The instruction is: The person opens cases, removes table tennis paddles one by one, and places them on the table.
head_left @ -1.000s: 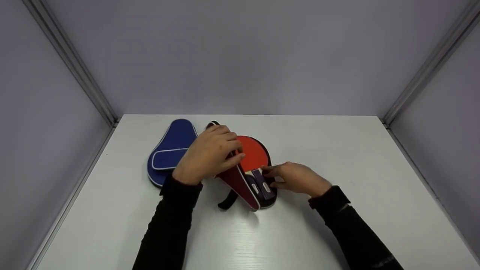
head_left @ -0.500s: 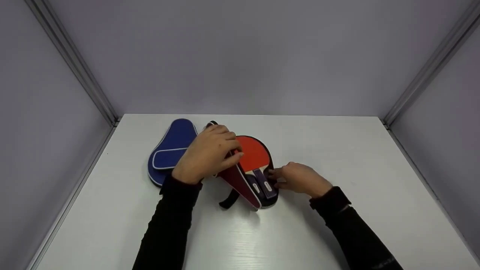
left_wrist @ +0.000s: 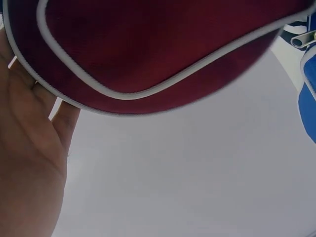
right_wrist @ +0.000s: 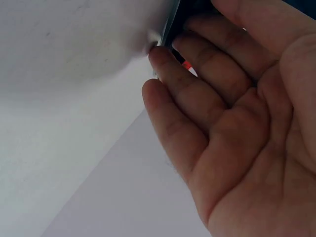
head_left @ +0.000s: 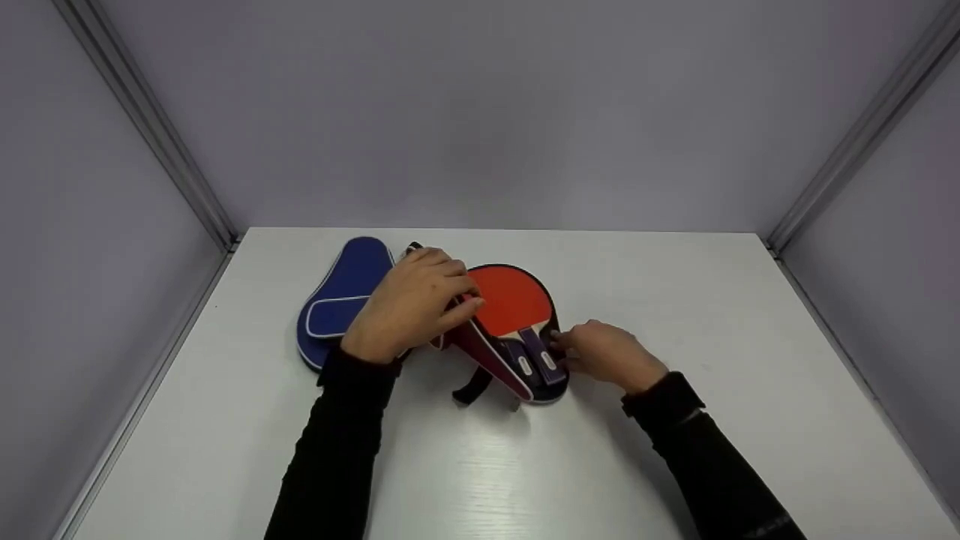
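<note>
A dark red table tennis paddle case (head_left: 491, 358) lies unzipped at the middle of the table. Inside it are two paddles: the upper has an orange-red face (head_left: 514, 300), and two dark purple handles (head_left: 541, 356) lie side by side. My left hand (head_left: 416, 300) grips the edge of the lifted cover; the left wrist view shows that cover (left_wrist: 148, 54) with fingers behind its rim. At the case's right rim, near the handles, my right hand (head_left: 607, 354) holds the edge between thumb and fingers. In the right wrist view, the fingertips (right_wrist: 160, 57) meet the dark rim.
A blue paddle case (head_left: 341, 300) with white piping lies left of the red one, partly behind my left hand. A black strap (head_left: 471, 388) sticks out below the red case. Grey walls (head_left: 495, 112) enclose the white table (head_left: 675, 300) at back and sides.
The red case has shifted right and slightly away, turning a little, and more of the orange-red paddle face shows. My right hand has moved slightly right with it; the left hand shifted slightly left.
</note>
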`<state>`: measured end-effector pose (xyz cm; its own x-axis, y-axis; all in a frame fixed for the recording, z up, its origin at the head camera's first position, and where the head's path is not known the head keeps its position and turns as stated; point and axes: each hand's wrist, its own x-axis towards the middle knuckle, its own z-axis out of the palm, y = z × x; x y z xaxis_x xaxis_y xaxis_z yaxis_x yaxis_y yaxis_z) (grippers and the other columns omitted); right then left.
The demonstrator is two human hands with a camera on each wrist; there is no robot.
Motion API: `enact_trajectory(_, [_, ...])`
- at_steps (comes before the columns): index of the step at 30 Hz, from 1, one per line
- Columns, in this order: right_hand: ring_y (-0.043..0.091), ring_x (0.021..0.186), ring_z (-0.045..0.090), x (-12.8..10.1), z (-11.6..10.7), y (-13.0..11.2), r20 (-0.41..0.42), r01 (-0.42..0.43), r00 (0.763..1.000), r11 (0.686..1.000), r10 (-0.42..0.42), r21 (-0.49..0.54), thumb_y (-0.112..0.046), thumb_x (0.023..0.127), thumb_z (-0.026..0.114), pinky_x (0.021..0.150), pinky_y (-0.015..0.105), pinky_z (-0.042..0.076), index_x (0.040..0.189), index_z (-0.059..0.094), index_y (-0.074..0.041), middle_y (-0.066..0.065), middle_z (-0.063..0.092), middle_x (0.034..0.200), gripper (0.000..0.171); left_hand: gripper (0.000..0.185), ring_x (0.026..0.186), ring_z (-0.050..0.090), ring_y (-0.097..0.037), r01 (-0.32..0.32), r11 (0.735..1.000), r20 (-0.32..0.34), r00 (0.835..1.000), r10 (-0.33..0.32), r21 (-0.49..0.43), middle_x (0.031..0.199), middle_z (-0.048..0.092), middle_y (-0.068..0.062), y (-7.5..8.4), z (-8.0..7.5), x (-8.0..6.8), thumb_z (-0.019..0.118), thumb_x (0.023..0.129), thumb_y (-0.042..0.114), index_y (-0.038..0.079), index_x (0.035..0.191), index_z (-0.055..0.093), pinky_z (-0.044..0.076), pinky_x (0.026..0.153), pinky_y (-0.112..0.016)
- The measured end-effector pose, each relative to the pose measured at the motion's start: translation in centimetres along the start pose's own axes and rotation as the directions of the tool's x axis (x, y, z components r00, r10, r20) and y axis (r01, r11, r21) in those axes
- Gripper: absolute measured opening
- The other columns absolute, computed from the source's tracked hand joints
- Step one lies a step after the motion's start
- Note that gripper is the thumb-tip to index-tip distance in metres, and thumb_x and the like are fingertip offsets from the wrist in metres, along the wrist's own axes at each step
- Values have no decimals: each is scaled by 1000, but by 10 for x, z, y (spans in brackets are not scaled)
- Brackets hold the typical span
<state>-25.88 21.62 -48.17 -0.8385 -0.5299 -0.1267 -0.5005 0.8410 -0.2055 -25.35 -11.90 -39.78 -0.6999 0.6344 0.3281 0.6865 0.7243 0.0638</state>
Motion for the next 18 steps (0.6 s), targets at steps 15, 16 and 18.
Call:
enact_trajectory(15, [23,78,73,-3,-5,16,-45,-79,996,996,77,-31,-17,103,91,71,47,66,111,88,0,16,86,96,19,38,152,69,-36,206,977,209,959,-192,-49,145,82,-9,-29,18,-8,76,114,42,14,137,86,46,140,-57])
enact_trajectory(16, [24,80,75,-3,-5,16,-42,-73,997,997,71,-40,-17,103,91,72,48,67,113,88,0,16,86,97,20,39,153,69,-36,217,975,227,953,-201,-48,148,82,-10,-31,19,-8,77,114,42,14,140,85,47,140,-57])
enact_trajectory(18, [26,84,77,-3,-6,16,-40,-60,998,997,58,-54,-16,103,91,75,48,69,116,89,0,16,86,99,22,43,156,67,-36,236,971,261,941,-216,-47,154,79,-10,-33,22,-8,78,113,42,14,146,82,47,139,-58])
